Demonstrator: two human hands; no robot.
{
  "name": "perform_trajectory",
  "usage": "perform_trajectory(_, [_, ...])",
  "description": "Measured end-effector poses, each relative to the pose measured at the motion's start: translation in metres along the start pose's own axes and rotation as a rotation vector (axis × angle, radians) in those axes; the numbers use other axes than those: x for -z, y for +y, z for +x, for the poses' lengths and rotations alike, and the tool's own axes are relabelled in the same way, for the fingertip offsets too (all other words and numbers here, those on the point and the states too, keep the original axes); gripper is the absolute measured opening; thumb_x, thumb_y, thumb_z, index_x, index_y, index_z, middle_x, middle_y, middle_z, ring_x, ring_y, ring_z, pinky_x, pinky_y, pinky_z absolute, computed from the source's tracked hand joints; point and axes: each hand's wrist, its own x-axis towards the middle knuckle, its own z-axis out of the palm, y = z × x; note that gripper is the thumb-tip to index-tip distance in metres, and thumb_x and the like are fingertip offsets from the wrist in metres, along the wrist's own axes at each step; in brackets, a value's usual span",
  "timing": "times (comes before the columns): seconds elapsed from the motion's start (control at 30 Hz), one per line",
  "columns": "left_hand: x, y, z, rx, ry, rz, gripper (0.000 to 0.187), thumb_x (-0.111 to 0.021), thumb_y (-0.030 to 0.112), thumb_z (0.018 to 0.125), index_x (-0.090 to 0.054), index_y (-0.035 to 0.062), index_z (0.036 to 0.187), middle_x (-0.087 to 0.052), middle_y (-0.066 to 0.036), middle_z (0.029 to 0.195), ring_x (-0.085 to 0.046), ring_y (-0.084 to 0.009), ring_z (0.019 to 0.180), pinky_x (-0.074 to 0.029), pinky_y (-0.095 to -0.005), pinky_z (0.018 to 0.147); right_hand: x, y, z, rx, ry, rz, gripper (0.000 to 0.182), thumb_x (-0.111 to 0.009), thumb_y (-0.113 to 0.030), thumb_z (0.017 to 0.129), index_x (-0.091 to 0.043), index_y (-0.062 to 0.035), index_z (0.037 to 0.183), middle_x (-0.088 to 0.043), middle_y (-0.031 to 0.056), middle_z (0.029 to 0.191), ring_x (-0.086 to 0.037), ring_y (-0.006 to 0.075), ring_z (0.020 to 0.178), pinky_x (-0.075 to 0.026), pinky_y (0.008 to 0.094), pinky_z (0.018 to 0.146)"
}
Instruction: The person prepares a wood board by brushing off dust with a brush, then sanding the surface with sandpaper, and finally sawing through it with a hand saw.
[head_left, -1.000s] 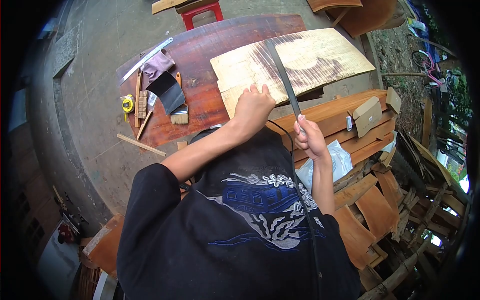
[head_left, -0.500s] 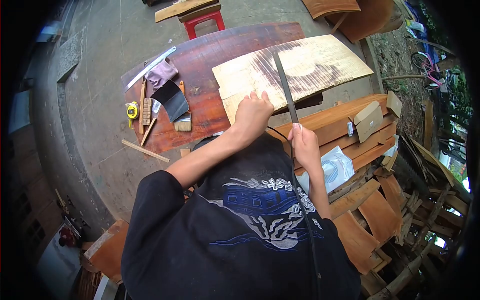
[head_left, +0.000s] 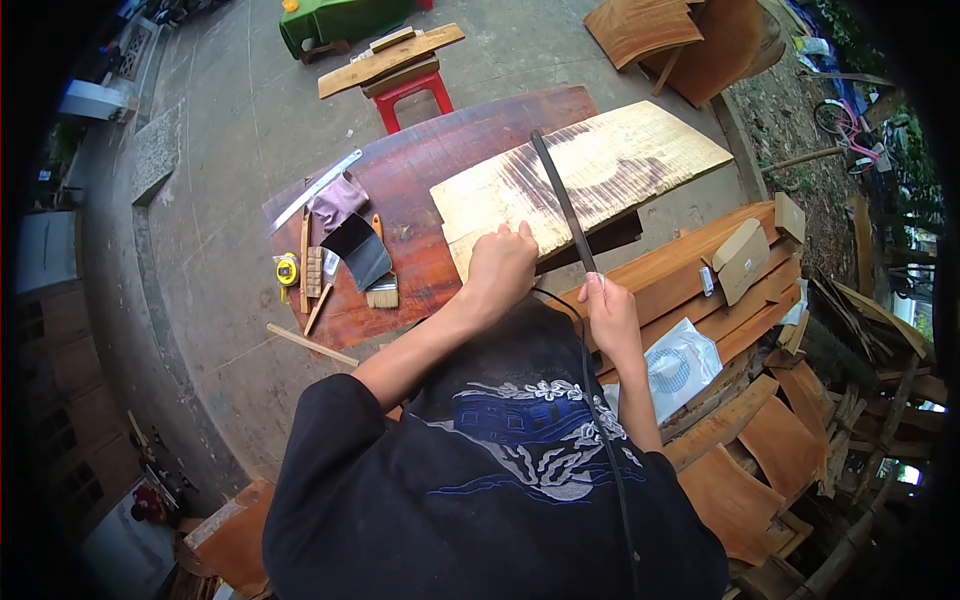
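Note:
My right hand (head_left: 610, 305) is closed round the lower end of a long dark flat bar (head_left: 562, 190), which lies slantwise across a pale wooden board (head_left: 640, 135) with dark scorch-like streaks. On the board's near left edge rests my left hand (head_left: 503, 262), its fingers curled over the edge and gripping it. The board sits tilted on a reddish-brown varnished table (head_left: 430, 150). A thin black cable runs down the front of my shirt from near the bar.
On the table's left lie a metal ruler (head_left: 318, 190), purple cloth (head_left: 338, 200), black sheet (head_left: 357, 250), brush (head_left: 382, 294) and yellow tape measure (head_left: 287, 270). A red stool (head_left: 413, 98) stands beyond. Stacked planks (head_left: 690, 275) and a plastic bag (head_left: 680, 370) are at right.
The whole view has shifted, showing more of the ground beyond the table. The bar's far end has moved slightly toward me across the board. Both hands keep their grips.

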Motion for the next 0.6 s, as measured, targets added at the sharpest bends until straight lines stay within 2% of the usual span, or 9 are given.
perform_trajectory(0.13, [0.003,0.003,-0.001,-0.007,0.077,0.023,0.033,-0.070,0.006,0.076,-0.069,-0.0109,0.105,-0.071,-0.024,0.079,-0.074,-0.0326,0.071,-0.060,-0.0393,0.061,-0.004,0.001,0.000,0.019,-0.004,-0.013,0.043,-0.051,-0.029,0.112,-0.065,0.0007,0.083,-0.059,0.0191,0.064,-0.063,0.0339,0.060,-0.047,0.0450,0.062])
perform_trajectory(0.23, [-0.001,0.000,-0.001,0.009,-0.013,0.005,0.042,-0.069,0.011,0.082,-0.065,-0.0096,0.118,-0.071,-0.025,0.088,-0.075,-0.0368,0.072,-0.060,-0.0444,0.062,-0.006,0.002,-0.001,0.028,0.017,-0.007,0.044,-0.051,-0.029,0.112,-0.064,0.0010,0.082,-0.060,0.0204,0.066,-0.065,0.0358,0.062,-0.048,0.0458,0.063])
perform_trajectory(0.37, [-0.008,0.001,-0.001,-0.015,0.015,0.043,0.040,-0.070,0.010,0.080,-0.065,-0.0100,0.114,-0.071,-0.025,0.087,-0.075,-0.0368,0.073,-0.060,-0.0438,0.062,-0.011,-0.008,0.002,0.040,0.045,-0.103,0.043,-0.051,-0.027,0.111,-0.064,0.0013,0.082,-0.062,0.0230,0.069,-0.067,0.0393,0.068,-0.049,0.0483,0.067])
perform_trajectory(0.47, [-0.009,0.003,-0.002,-0.042,0.012,0.059,0.036,-0.069,0.009,0.079,-0.064,-0.0100,0.110,-0.070,-0.025,0.085,-0.075,-0.0371,0.072,-0.060,-0.0434,0.061,-0.020,0.007,0.011,0.182,0.062,-0.045,0.046,-0.049,-0.030,0.113,-0.062,-0.0001,0.081,-0.059,0.0159,0.062,-0.060,0.0299,0.054,-0.047,0.0424,0.056])
perform_trajectory(0.57, [-0.004,0.001,-0.002,-0.050,0.027,0.051,0.032,-0.068,0.009,0.080,-0.064,-0.0092,0.106,-0.070,-0.025,0.084,-0.075,-0.0371,0.071,-0.060,-0.0430,0.060,-0.008,0.040,0.022,-0.254,-0.333,0.569,0.047,-0.047,-0.035,0.115,-0.059,-0.0049,0.082,-0.048,0.0013,0.055,-0.042,0.0135,0.042,-0.035,0.0311,0.044])
perform_trajectory(0.6, [-0.007,0.001,-0.003,-0.058,0.027,0.070,0.031,-0.068,0.008,0.080,-0.064,-0.0089,0.106,-0.069,-0.025,0.084,-0.075,-0.0370,0.071,-0.060,-0.0430,0.060,-0.004,0.038,0.024,-0.309,-0.396,0.649,0.046,-0.047,-0.037,0.116,-0.058,-0.0065,0.083,-0.044,-0.0023,0.056,-0.036,0.0097,0.043,-0.030,0.0284,0.043])
